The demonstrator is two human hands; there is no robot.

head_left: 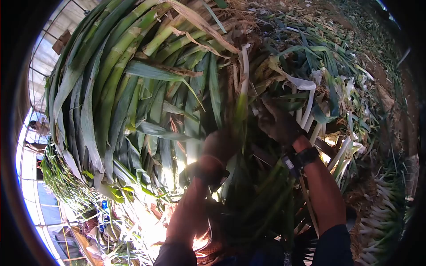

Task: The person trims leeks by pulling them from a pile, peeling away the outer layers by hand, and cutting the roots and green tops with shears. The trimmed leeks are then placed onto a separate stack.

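In front of you, the leek bundle (pixel 133 88) runs lengthwise up and away — your left hand (pixel 217 148) and right hand (pixel 279 124) press into it, grip unclear.

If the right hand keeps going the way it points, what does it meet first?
Most likely the pale leek stalks just beyond the right hand, which points up into the leek bundle; depth is unclear.

My left hand (pixel 219 148) and right hand (pixel 277 124) are in dark, dirt-brown gloves, with a black band on my right wrist (pixel 306 156) and navy sleeves (pixel 335 246) below. The leek leaves (pixel 133 88) run deep green to yellow-green, streaked with dry tan strips. The stalks (pixel 308 108) are pale white, fading to light green.
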